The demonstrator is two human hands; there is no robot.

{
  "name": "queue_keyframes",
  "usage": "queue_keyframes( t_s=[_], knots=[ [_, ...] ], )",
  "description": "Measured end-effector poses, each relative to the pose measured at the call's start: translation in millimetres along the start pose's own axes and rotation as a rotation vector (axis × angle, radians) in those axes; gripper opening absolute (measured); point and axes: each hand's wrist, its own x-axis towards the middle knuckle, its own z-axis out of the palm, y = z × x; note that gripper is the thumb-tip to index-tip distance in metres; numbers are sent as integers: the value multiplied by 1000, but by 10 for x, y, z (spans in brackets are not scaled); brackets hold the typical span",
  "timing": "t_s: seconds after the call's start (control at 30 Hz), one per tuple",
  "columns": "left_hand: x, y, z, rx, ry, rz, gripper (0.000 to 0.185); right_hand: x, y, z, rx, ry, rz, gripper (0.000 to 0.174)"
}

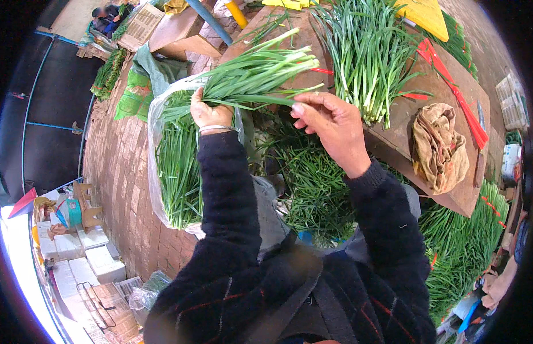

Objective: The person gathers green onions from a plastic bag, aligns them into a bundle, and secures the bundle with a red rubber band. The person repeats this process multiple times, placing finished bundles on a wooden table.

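Observation:
A bunch of garlic chives [262,71] lies across my left hand [211,112], its leaf end gripped and the pale stems pointing right. Between thumb and forefinger, my right hand [333,124] pinches a single chive leaf [275,100] at the bunch's lower side. Below my left hand, a clear plastic bag [154,172] holds more chives [178,172]. Loose chive leaves [318,180] are heaped low between my legs. Beyond my right hand, a larger pile of chives [365,64] rests on a wooden table [391,146].
On the table are a crumpled brown cloth [440,148], red tie strips [457,96] and a knife [479,165]. Tied chive bundles [468,241] lie at the right. White foam boxes [105,263] stand lower left on brick paving [120,172]. A person [106,21] sits far left.

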Motion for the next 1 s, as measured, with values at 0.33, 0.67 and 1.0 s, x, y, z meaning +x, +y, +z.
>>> queue_keyframes(
  t_s=[0.33, 0.67, 1.0],
  knots=[
    [38, 193, -61, -115, 28, 38, 35, -482, -703, -979, -428, -548, 383, 12],
    [94, 82, -174, 113, -82, 92, 34, -217, -175, -341, -740, 230, -335, 22],
    [-3, -238, -21, 262, -127, 12, 28, 270, 88, -166, -277, 178, -130, 23]
  ],
)
